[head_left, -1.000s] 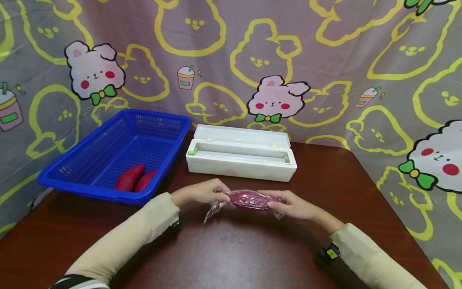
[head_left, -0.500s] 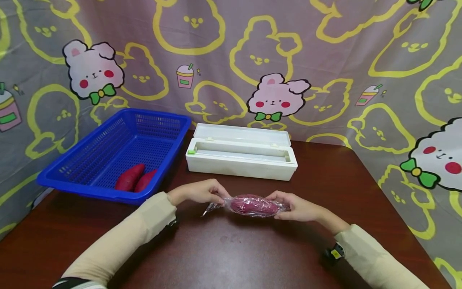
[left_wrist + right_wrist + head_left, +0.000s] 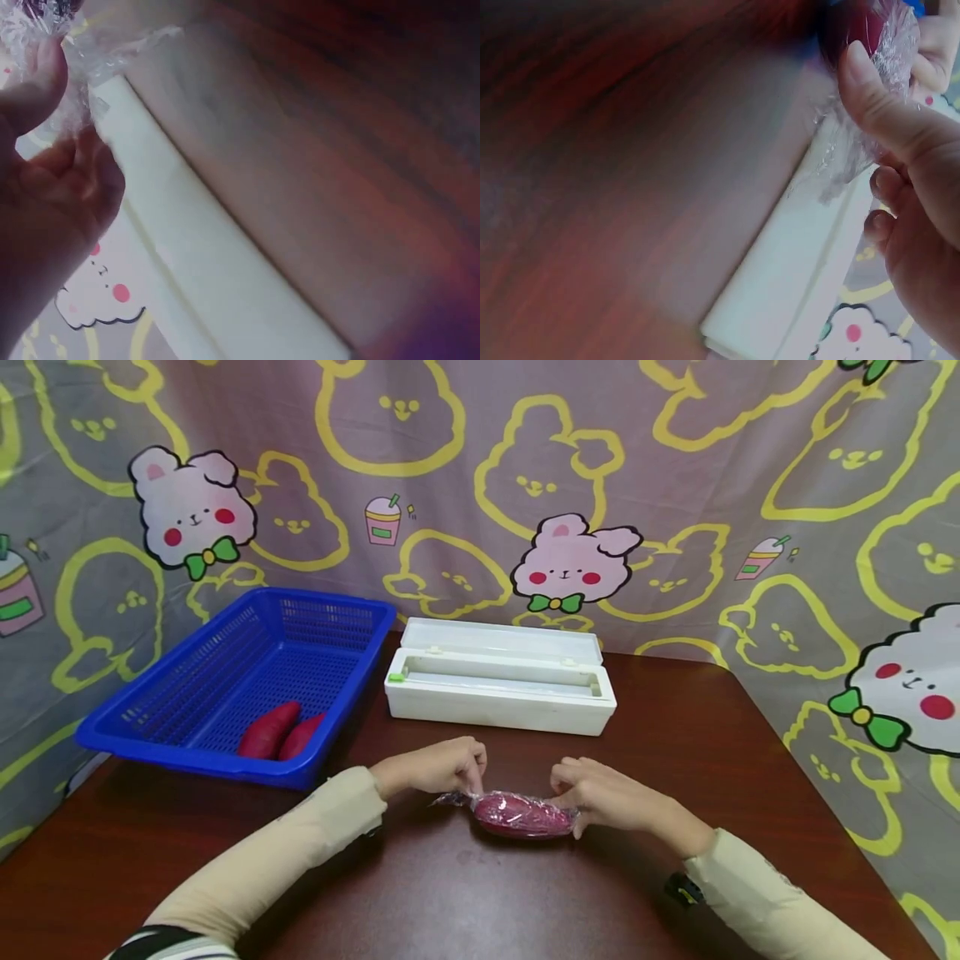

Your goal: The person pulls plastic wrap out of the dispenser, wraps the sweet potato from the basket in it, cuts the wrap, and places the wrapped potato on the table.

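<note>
A reddish-purple sweet potato (image 3: 523, 816) wrapped in clear plastic film is held low over the table, in front of the white box. At its left end my left hand (image 3: 448, 766) pinches the twisted film; in the left wrist view the crinkled film (image 3: 71, 97) passes between thumb and fingers. My right hand (image 3: 611, 795) holds the right end, its thumb (image 3: 866, 79) lying along the wrapped sweet potato in the right wrist view. Loose film (image 3: 844, 157) hangs below that thumb.
A blue plastic basket (image 3: 187, 762) at the left holds two unwrapped sweet potatoes (image 3: 272, 731). Behind the hands, a long white film dispenser box (image 3: 498, 706) stands with its lid (image 3: 502, 639) up. A patterned curtain (image 3: 450, 443) closes off the table's (image 3: 480, 902) back.
The wrapped sweet potato has come down and nearer to me, both hands moving with it. My right hand has turned more over its end.
</note>
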A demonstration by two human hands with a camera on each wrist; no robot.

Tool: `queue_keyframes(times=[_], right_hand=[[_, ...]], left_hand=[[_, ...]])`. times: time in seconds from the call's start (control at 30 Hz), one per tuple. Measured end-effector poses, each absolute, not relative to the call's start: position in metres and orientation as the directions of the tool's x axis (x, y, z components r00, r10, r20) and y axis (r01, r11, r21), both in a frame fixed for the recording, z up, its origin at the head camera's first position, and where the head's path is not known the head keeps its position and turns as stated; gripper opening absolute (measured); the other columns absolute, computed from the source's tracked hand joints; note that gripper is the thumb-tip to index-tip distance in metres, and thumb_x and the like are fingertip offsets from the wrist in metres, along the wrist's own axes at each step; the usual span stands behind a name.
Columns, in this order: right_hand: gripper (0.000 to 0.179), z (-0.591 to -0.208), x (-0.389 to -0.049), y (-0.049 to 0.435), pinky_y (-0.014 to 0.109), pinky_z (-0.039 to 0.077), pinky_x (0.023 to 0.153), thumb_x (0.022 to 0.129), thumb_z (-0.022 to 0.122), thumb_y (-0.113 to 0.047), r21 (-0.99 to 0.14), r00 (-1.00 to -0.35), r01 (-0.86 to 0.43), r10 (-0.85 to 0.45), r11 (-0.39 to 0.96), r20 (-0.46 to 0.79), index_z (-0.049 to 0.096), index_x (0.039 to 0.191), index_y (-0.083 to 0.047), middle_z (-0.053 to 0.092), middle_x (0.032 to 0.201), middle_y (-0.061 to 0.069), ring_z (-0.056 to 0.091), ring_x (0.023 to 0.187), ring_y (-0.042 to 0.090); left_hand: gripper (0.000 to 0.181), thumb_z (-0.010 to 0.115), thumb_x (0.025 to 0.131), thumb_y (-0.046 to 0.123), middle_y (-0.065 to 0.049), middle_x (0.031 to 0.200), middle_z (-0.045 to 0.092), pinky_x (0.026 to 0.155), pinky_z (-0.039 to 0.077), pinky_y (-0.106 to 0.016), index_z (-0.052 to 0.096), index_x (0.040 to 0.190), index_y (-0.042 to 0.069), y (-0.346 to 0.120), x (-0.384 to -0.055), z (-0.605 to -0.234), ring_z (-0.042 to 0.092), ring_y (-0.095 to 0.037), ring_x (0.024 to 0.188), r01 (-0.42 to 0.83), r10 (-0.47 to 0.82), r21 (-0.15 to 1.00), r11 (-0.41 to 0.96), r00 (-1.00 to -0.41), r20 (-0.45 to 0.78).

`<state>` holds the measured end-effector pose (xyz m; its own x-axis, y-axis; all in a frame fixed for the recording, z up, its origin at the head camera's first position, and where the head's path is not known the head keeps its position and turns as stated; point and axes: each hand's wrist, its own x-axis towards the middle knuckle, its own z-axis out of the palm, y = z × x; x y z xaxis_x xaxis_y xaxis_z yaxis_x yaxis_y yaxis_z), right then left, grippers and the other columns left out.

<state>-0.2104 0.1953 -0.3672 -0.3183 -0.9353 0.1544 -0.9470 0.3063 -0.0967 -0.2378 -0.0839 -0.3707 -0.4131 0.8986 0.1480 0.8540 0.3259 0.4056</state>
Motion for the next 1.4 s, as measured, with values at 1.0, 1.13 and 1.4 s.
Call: queue_keyframes(times=[1.0, 1.13, 1.4], right_hand=[[0.049, -0.385, -0.208, 0.177, 0.024, 0.049, 0.058, 0.076, 0.069, -0.001, -0.768, -0.787, -0.451, -0.609, 0.455, 0.101, 0.049, 0.117, 0.016, 0.055, 0.110, 0.027, 0.057, 0.074, 0.013], [0.042, -0.384, -0.208, 0.177, 0.023, 0.048, 0.063, 0.076, 0.068, -0.002, -0.768, -0.793, -0.465, -0.594, 0.441, 0.139, 0.054, 0.114, 0.012, 0.059, 0.106, 0.022, 0.057, 0.077, 0.011], [0.034, -0.383, -0.206, 0.182, 0.028, 0.047, 0.074, 0.078, 0.066, -0.004, -0.718, -0.768, -0.546, -0.601, 0.431, 0.223, 0.058, 0.108, 0.009, 0.061, 0.103, 0.018, 0.057, 0.089, 0.017]], left_hand=[[0.026, 0.047, 0.080, -0.011, -0.017, 0.096, 0.064, 0.067, 0.049, -0.026, 0.063, 0.101, -0.009, -0.062, -0.234, -0.373, 0.060, -0.017, 0.078, 0.498, 0.559, 0.699, 0.513, -0.812, 0.168], [0.030, 0.042, 0.087, 0.001, -0.021, 0.098, 0.061, 0.063, 0.050, -0.030, 0.055, 0.110, -0.015, -0.062, -0.232, -0.367, 0.056, -0.011, 0.068, 0.234, 0.519, 0.908, 0.348, -0.854, 0.021], [0.044, 0.067, 0.079, 0.006, -0.020, 0.100, 0.062, 0.068, 0.049, -0.024, 0.052, 0.115, -0.014, -0.066, -0.232, -0.370, 0.060, -0.014, 0.080, 0.265, 0.628, 0.909, 0.322, -0.778, 0.004]])
